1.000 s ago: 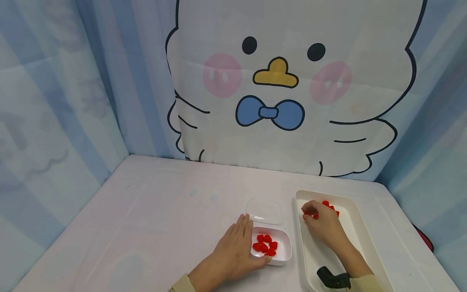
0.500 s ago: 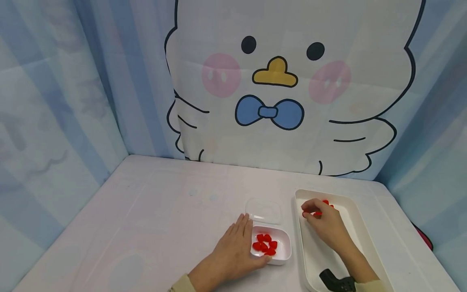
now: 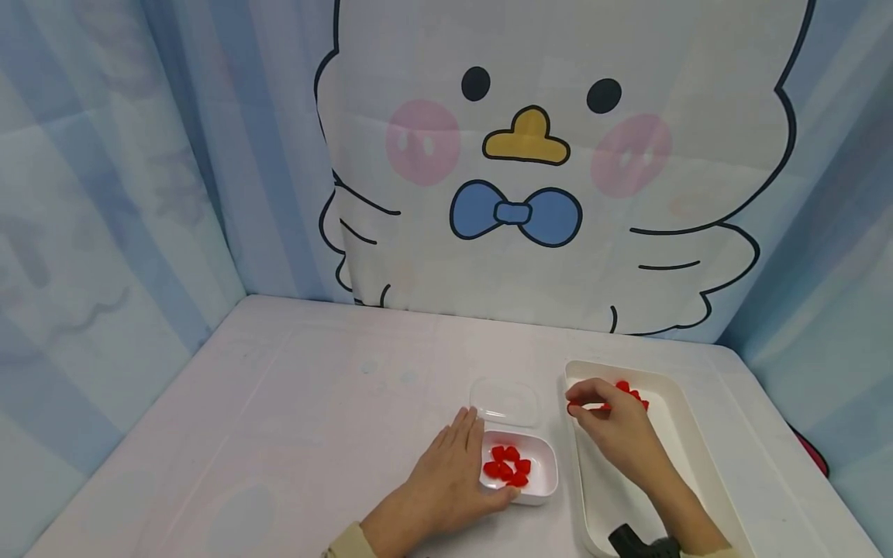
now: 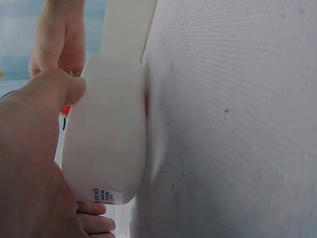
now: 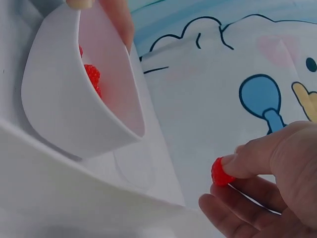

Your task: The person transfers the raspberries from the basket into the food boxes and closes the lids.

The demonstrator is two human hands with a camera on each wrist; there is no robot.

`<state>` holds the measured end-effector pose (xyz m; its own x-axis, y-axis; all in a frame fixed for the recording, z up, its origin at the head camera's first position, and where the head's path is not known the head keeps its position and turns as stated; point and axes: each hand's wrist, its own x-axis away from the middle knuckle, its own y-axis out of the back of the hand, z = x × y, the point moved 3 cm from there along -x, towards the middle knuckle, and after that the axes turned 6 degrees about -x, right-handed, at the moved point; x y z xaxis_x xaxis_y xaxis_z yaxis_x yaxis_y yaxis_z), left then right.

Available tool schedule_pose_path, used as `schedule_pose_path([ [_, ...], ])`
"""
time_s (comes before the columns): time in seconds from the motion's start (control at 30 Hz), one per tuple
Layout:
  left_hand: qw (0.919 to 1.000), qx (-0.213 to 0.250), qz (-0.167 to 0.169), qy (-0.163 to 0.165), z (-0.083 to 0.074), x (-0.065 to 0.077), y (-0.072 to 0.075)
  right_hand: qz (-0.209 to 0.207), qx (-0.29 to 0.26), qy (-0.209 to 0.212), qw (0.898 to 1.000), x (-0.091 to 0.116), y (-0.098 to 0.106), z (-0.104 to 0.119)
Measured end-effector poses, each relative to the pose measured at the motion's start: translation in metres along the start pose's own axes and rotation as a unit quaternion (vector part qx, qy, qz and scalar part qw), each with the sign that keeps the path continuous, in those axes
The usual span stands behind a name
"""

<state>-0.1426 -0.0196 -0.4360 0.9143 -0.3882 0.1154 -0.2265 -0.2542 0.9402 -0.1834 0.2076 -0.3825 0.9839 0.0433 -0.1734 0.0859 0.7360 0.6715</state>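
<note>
A small white plastic box [image 3: 540,496] holds several red raspberries [image 3: 505,470]. My left hand [image 3: 446,480] rests against its left side, the fingers straight along the wall and the thumb [image 4: 74,89] on the front rim. To the right, over the left edge of a long white tray [image 3: 603,496], my right hand [image 3: 617,430] pinches one raspberry [image 5: 219,172] between thumb and fingers. More raspberries [image 3: 623,386] lie at the tray's far end, partly hidden behind this hand.
A clear plastic lid [image 3: 504,401] lies on the table just behind the box. The black wrist camera [image 3: 638,542] on the right arm hangs over the tray's near part. A curtain [image 3: 418,263] with a cartoon bird closes off the table's back edge.
My right hand closes on a raspberry among those in the tray and then shifts left to the tray's edge with it. The left hand and the box stay in place.
</note>
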Motion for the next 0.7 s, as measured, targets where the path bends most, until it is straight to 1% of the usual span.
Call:
schedule_pose_path([
  [0.1,1.0,-0.003,-0.001,0.0,0.0,0.0,0.0,0.003,-0.011,0.009,1.0,0.003,0.0,0.007],
  [0.33,1.0,-0.004,-0.003,0.001,0.001,0.0,0.0,0.011,-0.032,0.05,0.998,0.009,-0.005,0.017],
  [0.43,1.0,-0.006,-0.007,-0.001,0.001,0.0,0.001,0.021,-0.042,0.048,0.998,0.012,-0.009,0.021],
  [0.6,0.9999,-0.006,-0.009,-0.003,0.001,0.0,0.0,0.039,-0.06,0.03,0.997,0.016,-0.017,0.026],
  [0.7,0.9998,-0.008,-0.015,-0.007,0.001,0.0,0.0,0.049,-0.07,0.029,0.996,0.019,-0.021,0.028],
])
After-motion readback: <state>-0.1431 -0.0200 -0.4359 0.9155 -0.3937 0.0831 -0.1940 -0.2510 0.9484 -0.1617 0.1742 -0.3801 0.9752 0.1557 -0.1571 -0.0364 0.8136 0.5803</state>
